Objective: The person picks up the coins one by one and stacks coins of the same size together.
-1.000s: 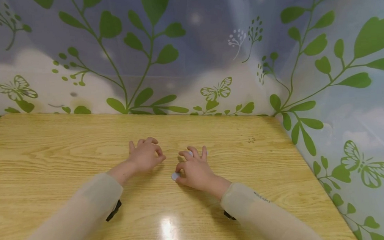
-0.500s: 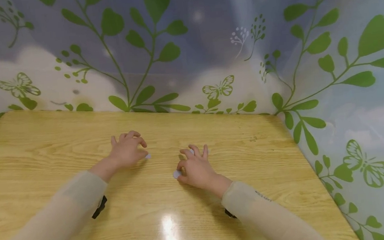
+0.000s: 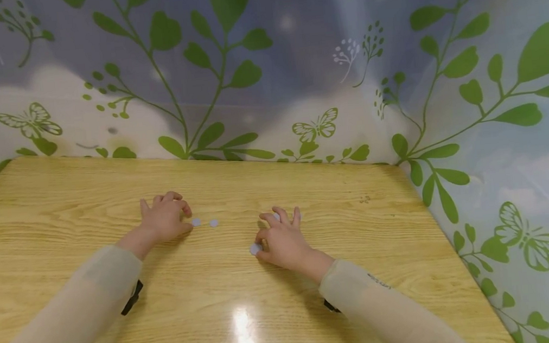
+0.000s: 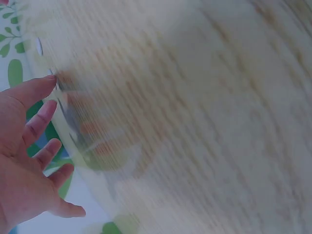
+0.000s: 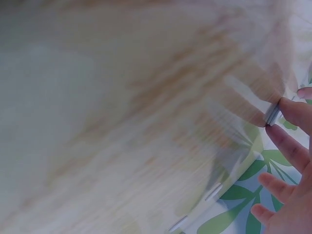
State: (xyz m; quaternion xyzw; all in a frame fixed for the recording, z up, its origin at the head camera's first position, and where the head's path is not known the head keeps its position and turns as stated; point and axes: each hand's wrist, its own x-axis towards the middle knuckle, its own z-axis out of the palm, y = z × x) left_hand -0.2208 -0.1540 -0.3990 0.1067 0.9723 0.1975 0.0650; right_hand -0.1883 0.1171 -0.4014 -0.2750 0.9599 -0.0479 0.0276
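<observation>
My left hand is just left of two small round pale blue discs on the table: a near disc beside the finger and thumb tips, and a second disc further right. In the left wrist view the fingers are spread, one tip close to a disc's edge. My right hand pinches a short stack of thin discs between thumb and forefinger; the right wrist view shows the stack on edge. Beyond those fingers, more discs lie flat, one disc partly hidden by them.
The wood-grained table has a shiny surface that reflects the hands. A printed curtain with green leaves and butterflies hangs along its back and right edges. In the right wrist view two discs lie flat near the curtain, including one disc.
The left hand has moved left, away from the right hand. Two discs now show on the table right of it. The right hand stays in place with its stack.
</observation>
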